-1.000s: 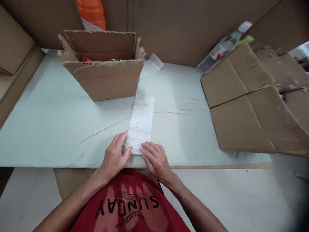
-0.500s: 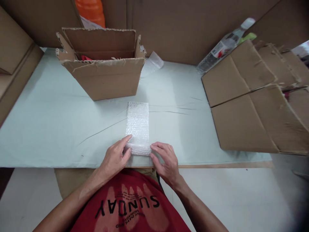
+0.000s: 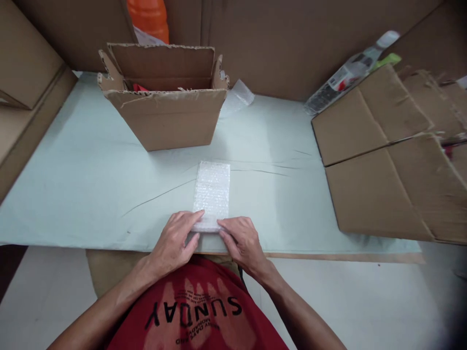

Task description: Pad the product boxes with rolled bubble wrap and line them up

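Observation:
A clear sheet or pouch of bubble wrap (image 3: 212, 188) lies flat on the table close to its front edge, its near end folded or rolled into a thicker strip. My left hand (image 3: 177, 240) grips the left end of that strip, index finger on top and thumb at the near side. Over the right end, my right hand (image 3: 242, 241) has its fingers on top and its thumb against the near edge. Whether anything lies inside the wrap I cannot tell.
Behind the wrap stands an open cardboard box (image 3: 171, 119) with something red inside. More cardboard boxes (image 3: 379, 180) sit at the right, beside a leaning clear bottle (image 3: 350, 73). A crumpled piece of clear plastic (image 3: 241, 95) and an orange container (image 3: 149, 19) are at the back.
My right hand has moved inward from beside the strip onto its right end. My left fingers stay at the left end. The whole view has shifted slightly.

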`<act>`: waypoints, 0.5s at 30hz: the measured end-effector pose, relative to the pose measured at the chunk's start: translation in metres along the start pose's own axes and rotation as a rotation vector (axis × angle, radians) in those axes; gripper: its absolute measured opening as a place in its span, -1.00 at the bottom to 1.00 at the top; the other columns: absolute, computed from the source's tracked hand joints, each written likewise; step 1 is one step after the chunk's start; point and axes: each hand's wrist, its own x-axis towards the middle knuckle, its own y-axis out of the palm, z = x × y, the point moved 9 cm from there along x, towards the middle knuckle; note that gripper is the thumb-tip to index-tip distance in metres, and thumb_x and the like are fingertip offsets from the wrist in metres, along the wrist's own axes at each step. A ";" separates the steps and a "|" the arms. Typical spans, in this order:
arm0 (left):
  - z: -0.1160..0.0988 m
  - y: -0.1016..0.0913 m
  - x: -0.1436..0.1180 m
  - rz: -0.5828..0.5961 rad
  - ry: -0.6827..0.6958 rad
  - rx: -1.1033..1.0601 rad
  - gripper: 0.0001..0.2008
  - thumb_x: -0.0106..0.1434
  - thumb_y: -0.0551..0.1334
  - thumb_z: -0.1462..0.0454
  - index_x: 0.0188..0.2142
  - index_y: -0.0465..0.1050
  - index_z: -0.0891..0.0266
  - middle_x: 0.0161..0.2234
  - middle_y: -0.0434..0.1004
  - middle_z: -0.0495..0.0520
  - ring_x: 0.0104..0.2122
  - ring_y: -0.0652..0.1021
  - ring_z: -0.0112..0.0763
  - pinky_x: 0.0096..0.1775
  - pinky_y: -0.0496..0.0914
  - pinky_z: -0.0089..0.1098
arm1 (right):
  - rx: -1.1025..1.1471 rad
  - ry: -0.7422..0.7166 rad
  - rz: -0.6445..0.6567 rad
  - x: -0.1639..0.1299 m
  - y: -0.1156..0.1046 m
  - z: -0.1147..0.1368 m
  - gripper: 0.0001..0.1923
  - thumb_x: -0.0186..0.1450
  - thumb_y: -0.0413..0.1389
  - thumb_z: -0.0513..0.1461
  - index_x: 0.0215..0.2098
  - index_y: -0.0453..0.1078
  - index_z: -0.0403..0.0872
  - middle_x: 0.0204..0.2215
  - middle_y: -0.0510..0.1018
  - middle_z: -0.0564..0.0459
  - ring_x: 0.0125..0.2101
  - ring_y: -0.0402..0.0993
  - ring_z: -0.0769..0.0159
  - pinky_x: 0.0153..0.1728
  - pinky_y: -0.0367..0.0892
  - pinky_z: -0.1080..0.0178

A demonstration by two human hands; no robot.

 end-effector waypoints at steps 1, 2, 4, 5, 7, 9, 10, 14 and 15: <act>0.003 0.001 -0.001 0.013 -0.030 -0.019 -0.48 0.33 0.16 0.38 0.27 0.24 0.19 -0.10 0.59 0.15 -0.10 0.55 -0.22 -0.04 0.46 -0.20 | 0.059 0.036 0.022 -0.001 0.000 -0.002 -0.78 0.42 0.09 -0.32 0.01 0.44 -0.04 -0.23 0.67 0.01 -0.26 0.56 0.24 -0.19 0.37 0.13; 0.006 0.002 -0.002 0.023 -0.058 -0.029 -0.50 0.34 0.15 0.37 0.27 0.24 0.21 -0.13 0.60 0.14 -0.15 0.56 -0.24 -0.08 0.47 -0.22 | 0.105 0.072 0.042 -0.002 0.001 -0.005 -0.79 0.43 0.10 -0.30 0.01 0.45 -0.03 -0.24 0.67 0.02 -0.28 0.57 0.25 -0.20 0.39 0.15; 0.011 0.005 0.000 0.033 -0.110 -0.020 -0.53 0.35 0.15 0.33 0.25 0.27 0.26 -0.17 0.61 0.14 -0.21 0.58 -0.25 -0.13 0.48 -0.25 | 0.121 0.125 0.039 -0.004 -0.001 -0.008 -0.79 0.43 0.10 -0.27 0.02 0.45 -0.02 -0.22 0.67 0.01 -0.24 0.58 0.24 -0.18 0.42 0.15; 0.014 0.006 0.002 0.033 -0.134 -0.004 -0.54 0.36 0.14 0.31 0.23 0.29 0.28 -0.18 0.61 0.14 -0.24 0.58 -0.26 -0.15 0.48 -0.26 | 0.088 0.134 0.007 -0.004 -0.005 -0.009 -0.77 0.43 0.10 -0.27 0.03 0.45 -0.02 -0.18 0.66 -0.02 -0.20 0.58 0.21 -0.16 0.42 0.14; 0.018 0.009 0.007 0.024 -0.178 0.043 -0.55 0.35 0.14 0.30 0.22 0.30 0.30 -0.23 0.61 0.12 -0.33 0.56 -0.31 -0.21 0.48 -0.29 | -0.019 0.113 -0.092 -0.006 -0.015 -0.007 -0.74 0.41 0.11 -0.27 0.06 0.42 -0.03 -0.10 0.62 -0.08 -0.11 0.55 0.16 -0.12 0.40 0.10; 0.020 0.009 0.011 0.012 -0.199 0.108 -0.56 0.35 0.14 0.31 0.20 0.31 0.30 -0.28 0.58 0.07 -0.40 0.53 -0.35 -0.27 0.47 -0.32 | -0.115 0.056 -0.144 -0.008 -0.020 0.000 -0.72 0.40 0.13 -0.29 0.08 0.40 -0.04 -0.06 0.59 -0.13 -0.08 0.52 0.13 -0.11 0.37 0.08; 0.020 0.010 0.013 0.008 -0.201 0.148 -0.57 0.34 0.14 0.32 0.19 0.32 0.29 -0.28 0.56 0.06 -0.41 0.53 -0.35 -0.28 0.46 -0.33 | -0.146 0.021 -0.130 -0.008 -0.018 0.003 -0.71 0.39 0.14 -0.29 0.08 0.39 -0.04 -0.04 0.58 -0.14 -0.08 0.51 0.12 -0.11 0.36 0.07; 0.017 0.004 0.013 -0.058 -0.170 0.313 -0.64 0.36 0.15 0.32 0.13 0.36 0.27 -0.17 0.54 0.15 -0.25 0.56 -0.24 -0.20 0.47 -0.26 | -0.234 -0.068 0.034 -0.005 0.003 0.005 -0.71 0.39 0.14 -0.25 0.08 0.41 -0.05 0.05 0.55 -0.17 0.02 0.45 0.06 -0.04 0.32 0.02; 0.014 0.001 0.012 -0.090 -0.144 0.334 -0.64 0.36 0.16 0.31 0.13 0.36 0.27 -0.10 0.53 0.21 -0.17 0.56 -0.18 -0.14 0.48 -0.22 | -0.250 -0.070 0.055 -0.004 0.007 0.004 -0.72 0.40 0.13 -0.25 0.07 0.42 -0.06 0.06 0.55 -0.17 0.03 0.43 0.05 -0.03 0.31 0.02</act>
